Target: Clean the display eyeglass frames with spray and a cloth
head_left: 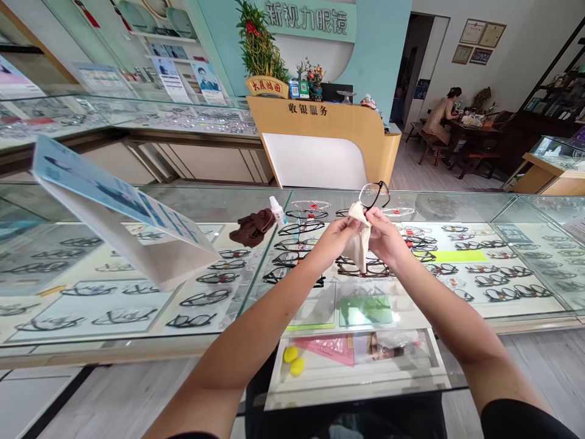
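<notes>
Both hands are raised over the glass display case, close together. My left hand (339, 238) pinches a cream cloth (359, 236) that hangs down between the hands. Beside it, my right hand (382, 234) is closed on a pair of glasses (378, 196) with a dark frame and round lenses, held upright above the fingers. The cloth touches the lower edge of one lens, and part of the glasses is hidden by the cloth and fingers. A small white bottle (277, 211) stands left of the hands, next to a crumpled brown cloth (252, 227).
Rows of glasses lie inside the glass case (150, 335). A folded card stand (123, 207) stands on its left part. Below, an open drawer (356, 395) holds yellow round cases (297, 366). Beyond are a wooden counter (384, 146) and a seated person (441, 119).
</notes>
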`<state>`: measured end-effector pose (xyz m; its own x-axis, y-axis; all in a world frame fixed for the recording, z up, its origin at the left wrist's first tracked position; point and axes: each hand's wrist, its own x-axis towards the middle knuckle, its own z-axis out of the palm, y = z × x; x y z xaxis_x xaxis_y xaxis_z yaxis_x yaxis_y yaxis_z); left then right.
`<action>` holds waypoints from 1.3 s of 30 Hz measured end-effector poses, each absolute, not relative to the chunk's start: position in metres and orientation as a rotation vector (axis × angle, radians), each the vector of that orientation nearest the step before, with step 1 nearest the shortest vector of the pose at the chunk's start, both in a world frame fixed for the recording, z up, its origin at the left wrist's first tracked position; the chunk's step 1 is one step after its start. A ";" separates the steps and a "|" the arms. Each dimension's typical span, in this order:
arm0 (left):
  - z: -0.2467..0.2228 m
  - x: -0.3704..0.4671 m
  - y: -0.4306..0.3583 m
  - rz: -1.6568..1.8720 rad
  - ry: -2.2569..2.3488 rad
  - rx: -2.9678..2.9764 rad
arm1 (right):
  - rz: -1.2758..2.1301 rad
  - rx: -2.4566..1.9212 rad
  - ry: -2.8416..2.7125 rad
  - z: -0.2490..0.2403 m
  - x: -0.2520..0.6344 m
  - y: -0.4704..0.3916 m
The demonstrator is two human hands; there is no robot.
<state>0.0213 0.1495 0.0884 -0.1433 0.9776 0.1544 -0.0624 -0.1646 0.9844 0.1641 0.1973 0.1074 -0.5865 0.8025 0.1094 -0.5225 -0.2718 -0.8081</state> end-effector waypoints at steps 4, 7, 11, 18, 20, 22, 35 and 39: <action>0.084 0.021 0.152 1.492 1.204 1.192 | 1.927 -0.405 -1.071 0.107 0.165 0.199; 0.083 0.022 0.152 1.523 1.277 1.260 | 1.902 -0.416 -1.083 0.106 0.166 0.201; 0.083 0.025 0.148 1.663 1.473 1.413 | 1.852 -0.420 -1.121 0.104 0.166 0.203; 0.090 0.025 0.146 1.606 1.440 1.329 | 1.832 -0.429 -1.117 0.104 0.164 0.202; 0.091 0.023 0.147 1.565 1.355 1.278 | 1.818 -0.429 -1.127 0.105 0.165 0.201; 0.093 0.020 0.146 1.537 1.281 1.236 | 1.795 -0.436 -1.151 0.107 0.165 0.201; 0.104 0.010 0.143 1.257 0.943 0.945 | 1.876 -0.422 -1.141 0.111 0.167 0.200; 0.100 0.010 0.145 1.267 0.939 0.996 | 1.885 -0.437 -1.135 0.111 0.167 0.200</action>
